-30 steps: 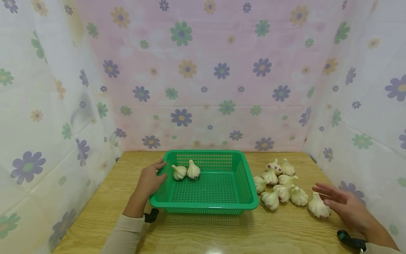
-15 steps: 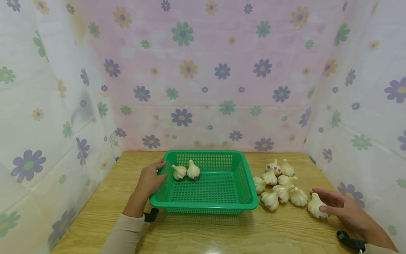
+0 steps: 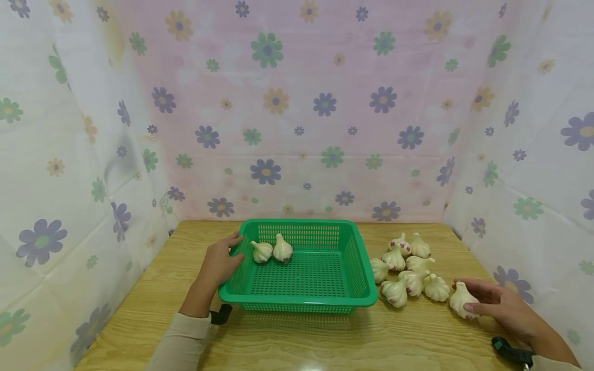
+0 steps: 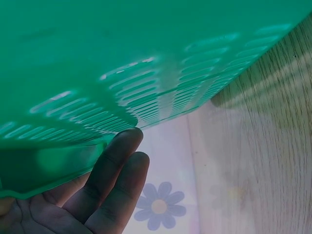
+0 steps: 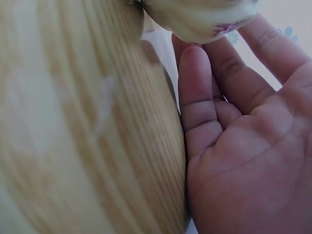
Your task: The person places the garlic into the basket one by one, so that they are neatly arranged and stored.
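My left hand (image 3: 219, 265) grips the left rim of a green plastic basket (image 3: 297, 300). In the left wrist view its fingers (image 4: 124, 180) lie against the basket's slotted outer wall, with the rim between them and the thumb. On the right of the table, my right hand (image 3: 515, 312) holds a garlic bulb (image 3: 459, 299) between thumb and fingers. The bulb's purple-tinged underside shows at the top of the right wrist view, above the curled fingers. Two garlic bulbs, one left (image 3: 262, 252) and one right (image 3: 282, 249), lie inside the basket at its back left.
Several more garlic bulbs (image 3: 414, 282) lie heaped between the basket and my right hand. The wooden table (image 3: 297, 342) is enclosed by flowered cloth (image 3: 301, 129) at the back and both sides. A black strap device (image 3: 512, 352) sits at my right wrist.
My right hand has come down and left onto the separate garlic bulb, and its thumb and fingers have closed around it. The left hand and the basket stay in place.
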